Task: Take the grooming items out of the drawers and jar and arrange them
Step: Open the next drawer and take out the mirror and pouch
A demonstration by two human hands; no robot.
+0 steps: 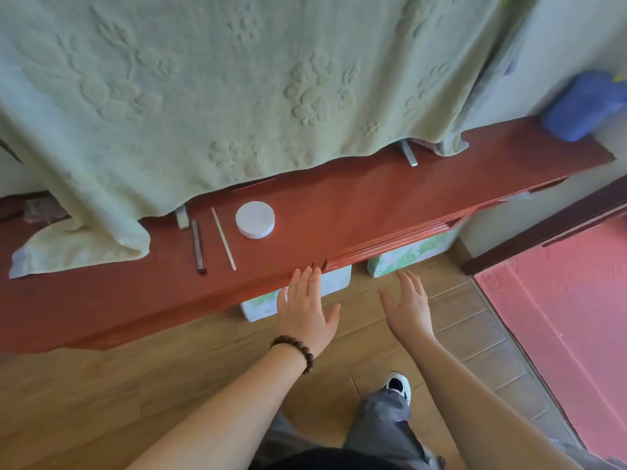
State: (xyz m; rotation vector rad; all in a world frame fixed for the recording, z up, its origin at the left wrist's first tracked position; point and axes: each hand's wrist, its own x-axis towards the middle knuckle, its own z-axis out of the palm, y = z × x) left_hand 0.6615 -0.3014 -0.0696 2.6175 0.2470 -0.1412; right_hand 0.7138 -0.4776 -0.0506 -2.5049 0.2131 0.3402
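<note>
Nearest the camera, both arms reach forward over the wood floor (169, 374) toward the red dresser (339, 205), which serves as the landmark here. The left hand (307, 310), with a bead bracelet (295, 351) at the wrist, is spread flat and empty, its fingertips at the dresser's front edge. The right hand (409, 305) is likewise open wide and holds nothing, hovering just short of that edge, over the pale boxes (407, 256) showing beneath it (whether these are drawers I cannot tell).

On the dresser top, left of the hands, lie three grooming items. The dark stick (198, 247) and the pale stick (224, 239) lie side by side, near but apart, long axes running from the front edge toward the back, the pale one leaning slightly leftward at its far end. Both look light, thin and stiff; a pinch at mid-length should lift them, though they may roll. Just right of them stands the white round jar (255, 219), lid up, probably smooth and light, best gripped around its side.

Behind these, a pale green towel (203, 79) drapes over the back of the dresser, and a blue object (583, 106) sits at its far right end.
</note>
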